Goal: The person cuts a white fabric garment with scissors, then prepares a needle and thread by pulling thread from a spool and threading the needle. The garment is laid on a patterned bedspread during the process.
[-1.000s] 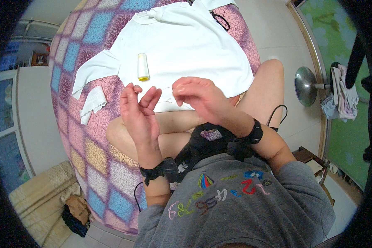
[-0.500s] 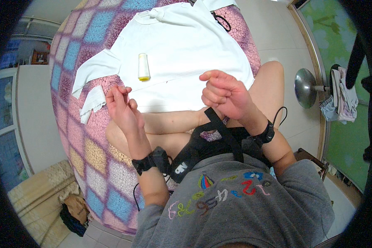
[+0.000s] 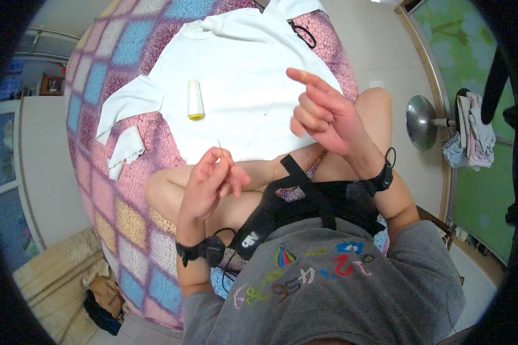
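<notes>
The left hand (image 3: 210, 179) pinches a thin needle (image 3: 219, 148) between thumb and index finger, over the near edge of the white shirt (image 3: 247, 72); its long axis points away from the person, leaning slightly left. The spool (image 3: 195, 101) is beyond it on the shirt, nearer the left hand. The right hand (image 3: 327, 116) hangs well apart, farther out and to the right, index finger extended; whether its fingers grip anything cannot be told.

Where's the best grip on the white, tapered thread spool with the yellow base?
Probably across the white spool at mid-body, from the person's left: its slim length points away from the person, with bare white shirt on both sides. Whether it stands or lies is unclear.
</notes>
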{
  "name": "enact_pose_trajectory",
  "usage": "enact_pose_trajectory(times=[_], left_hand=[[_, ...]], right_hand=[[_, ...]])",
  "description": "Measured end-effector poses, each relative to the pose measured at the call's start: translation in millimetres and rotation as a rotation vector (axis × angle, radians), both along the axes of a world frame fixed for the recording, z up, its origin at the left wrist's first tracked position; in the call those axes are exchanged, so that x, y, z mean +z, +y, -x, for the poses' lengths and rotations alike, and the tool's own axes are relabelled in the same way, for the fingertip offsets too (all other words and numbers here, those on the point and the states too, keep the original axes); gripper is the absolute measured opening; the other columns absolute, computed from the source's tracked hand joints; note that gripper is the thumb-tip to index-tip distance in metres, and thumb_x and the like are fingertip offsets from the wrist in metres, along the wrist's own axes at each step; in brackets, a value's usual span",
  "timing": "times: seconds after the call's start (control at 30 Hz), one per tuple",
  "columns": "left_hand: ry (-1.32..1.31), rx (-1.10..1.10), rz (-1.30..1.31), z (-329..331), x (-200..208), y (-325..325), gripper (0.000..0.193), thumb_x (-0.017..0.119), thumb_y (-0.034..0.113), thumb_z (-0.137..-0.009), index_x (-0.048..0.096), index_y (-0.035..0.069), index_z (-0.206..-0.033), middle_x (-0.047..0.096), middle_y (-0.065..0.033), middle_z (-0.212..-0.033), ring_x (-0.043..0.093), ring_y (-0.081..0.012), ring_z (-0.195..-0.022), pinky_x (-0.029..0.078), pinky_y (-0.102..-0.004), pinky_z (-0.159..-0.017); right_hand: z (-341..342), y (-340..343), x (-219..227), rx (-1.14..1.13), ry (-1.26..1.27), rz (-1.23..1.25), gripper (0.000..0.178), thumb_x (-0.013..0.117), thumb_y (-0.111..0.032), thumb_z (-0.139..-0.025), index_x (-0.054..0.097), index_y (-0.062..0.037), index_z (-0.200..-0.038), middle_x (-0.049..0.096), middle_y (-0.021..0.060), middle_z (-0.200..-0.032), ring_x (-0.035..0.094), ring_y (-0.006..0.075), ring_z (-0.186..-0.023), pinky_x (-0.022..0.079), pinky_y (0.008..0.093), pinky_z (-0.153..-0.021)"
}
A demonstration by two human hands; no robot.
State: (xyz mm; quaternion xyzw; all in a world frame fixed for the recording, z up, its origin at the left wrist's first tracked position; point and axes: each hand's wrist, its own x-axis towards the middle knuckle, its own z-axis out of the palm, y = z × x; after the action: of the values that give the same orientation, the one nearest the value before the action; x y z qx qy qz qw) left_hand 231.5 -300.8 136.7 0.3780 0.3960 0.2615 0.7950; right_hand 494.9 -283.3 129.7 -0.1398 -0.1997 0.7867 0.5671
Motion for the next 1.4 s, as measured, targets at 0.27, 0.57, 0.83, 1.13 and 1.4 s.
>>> enact_pose_trajectory(times=[0.27, 0.57, 0.83, 1.13, 1.4], left_hand=[[0.404, 0.055, -0.334, -3, 35, -21, 0.012, 0.043, 0.010, -0.096, 0.049, 0.000, -0.098, 0.060, -0.0072, -0.076, 0.056, -0.0092, -0.072, 0.045, -0.0210, -0.065], [-0.047, 0.490, -0.177, -6, 163, -36, 0.009, 0.043, 0.004, -0.092, 0.039, 0.002, -0.085, 0.049, -0.0079, -0.053, 0.043, -0.0138, -0.033, 0.034, -0.0229, -0.032], [-1.135, -0.117, -0.250, 18, 151, -8, 0.035, 0.052, -0.006, -0.079, 0.036, -0.018, -0.107, 0.057, -0.0211, -0.070, 0.055, -0.0293, -0.048, 0.054, -0.0405, -0.050], [-0.668, -0.352, -0.104, 42, 170, -10, 0.046, 0.054, -0.007, -0.082, 0.041, 0.009, -0.122, 0.060, -0.0169, -0.071, 0.062, -0.0283, -0.056, 0.056, -0.0441, -0.068], [-0.714, 0.009, -0.230, 27, 170, -26, 0.022, 0.051, -0.013, -0.081, 0.049, -0.006, -0.101, 0.062, -0.0182, -0.075, 0.063, -0.0284, -0.061, 0.058, -0.0414, -0.065]], right_hand=[[-22, -13, 27, 0.292, -0.252, 0.092, 0.037, 0.039, -0.009, -0.094, 0.040, 0.0065, -0.128, 0.025, -0.0063, -0.054, 0.026, 0.0048, -0.046, 0.024, 0.0214, -0.046], [-26, -75, 141, 0.191, 0.258, 0.094, 0.033, 0.043, -0.013, -0.090, 0.034, 0.0082, -0.114, 0.038, 0.0032, -0.062, 0.037, 0.0152, -0.046, 0.034, 0.0352, -0.048], [-18, -68, 131, 0.492, 0.696, -0.008, 0.038, 0.043, -0.014, -0.091, 0.025, 0.0055, -0.119, 0.044, 0.0086, -0.066, 0.043, 0.0193, -0.051, 0.036, 0.0412, -0.051], [-16, -81, 133, 0.484, 0.702, 0.089, 0.040, 0.044, -0.014, -0.091, 0.026, 0.0074, -0.119, 0.045, 0.0096, -0.067, 0.044, 0.0203, -0.053, 0.036, 0.0429, -0.052], [-13, -77, 153, 0.374, 0.617, 0.226, 0.059, 0.042, -0.020, -0.096, 0.007, 0.0041, -0.136, 0.048, 0.0078, -0.067, 0.046, 0.0171, -0.057, 0.038, 0.0353, -0.057]])
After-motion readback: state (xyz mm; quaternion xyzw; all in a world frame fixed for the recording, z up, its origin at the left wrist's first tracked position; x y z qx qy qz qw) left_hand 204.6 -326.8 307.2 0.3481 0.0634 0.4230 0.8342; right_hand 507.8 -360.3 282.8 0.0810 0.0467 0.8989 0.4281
